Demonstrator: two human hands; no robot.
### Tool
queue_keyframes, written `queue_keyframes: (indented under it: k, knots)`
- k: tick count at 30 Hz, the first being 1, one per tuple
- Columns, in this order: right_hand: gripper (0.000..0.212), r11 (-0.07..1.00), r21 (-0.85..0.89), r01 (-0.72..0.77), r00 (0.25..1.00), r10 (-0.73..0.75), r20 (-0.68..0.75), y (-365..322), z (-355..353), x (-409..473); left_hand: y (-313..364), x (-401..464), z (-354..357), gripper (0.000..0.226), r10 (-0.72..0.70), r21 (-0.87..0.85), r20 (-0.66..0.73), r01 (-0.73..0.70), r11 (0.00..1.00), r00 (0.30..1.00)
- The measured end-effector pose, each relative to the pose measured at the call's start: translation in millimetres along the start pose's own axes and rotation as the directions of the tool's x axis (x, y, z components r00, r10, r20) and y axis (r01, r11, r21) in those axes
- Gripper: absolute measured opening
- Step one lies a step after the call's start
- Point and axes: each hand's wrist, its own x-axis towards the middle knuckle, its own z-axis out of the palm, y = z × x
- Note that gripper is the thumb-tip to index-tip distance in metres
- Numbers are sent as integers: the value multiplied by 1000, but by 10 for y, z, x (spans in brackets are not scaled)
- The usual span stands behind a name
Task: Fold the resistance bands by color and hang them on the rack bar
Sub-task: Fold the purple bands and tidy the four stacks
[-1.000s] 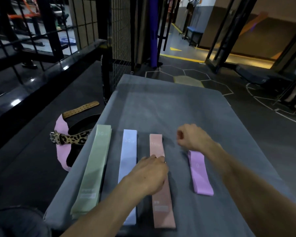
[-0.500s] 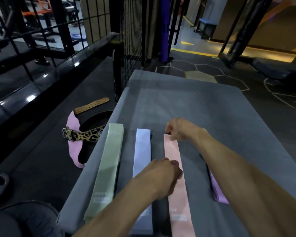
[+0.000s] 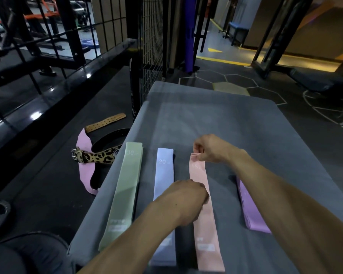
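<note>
Both hands are on the pink band (image 3: 203, 210): the right hand (image 3: 211, 148) pinches its far end, at about 12 o'clock from the left hand (image 3: 188, 196), which rests curled on its middle; whether those fingers actually grip the fabric I cannot tell. This band lies flat on the grey mat (image 3: 216, 115), long axis running 12 to 6, so folding likely means bringing the far end back toward 6 over the left hand's hold. Right is the nearer hand to that end. A blue band (image 3: 163, 175) and a green band (image 3: 127, 188) lie parallel at 9 o'clock, a purple band (image 3: 251, 214) at 3. No band is hung yet.
</note>
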Motion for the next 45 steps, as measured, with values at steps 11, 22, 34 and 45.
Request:
queue_keyframes:
  k: [11,22,34,45]
  knots:
    - [18,994,-100,46,995,-55,-87,-151,-215,-480,104,-188,-25,29,-37,-28,34,38,999,999]
    - [21,993,-100,64,987,-78,-137,-94,-97,-610,-115,-81,-6,37,-94,-113,5,94,989,996]
    - [15,994,-79,74,988,-84,-128,-51,-111,-503,-164,50,-9,36,-112,-65,-54,109,992,992]
    - [11,967,223,125,985,-95,-142,-97,-255,-637,-307,181,-207,21,-351,-358,-655,134,924,669]
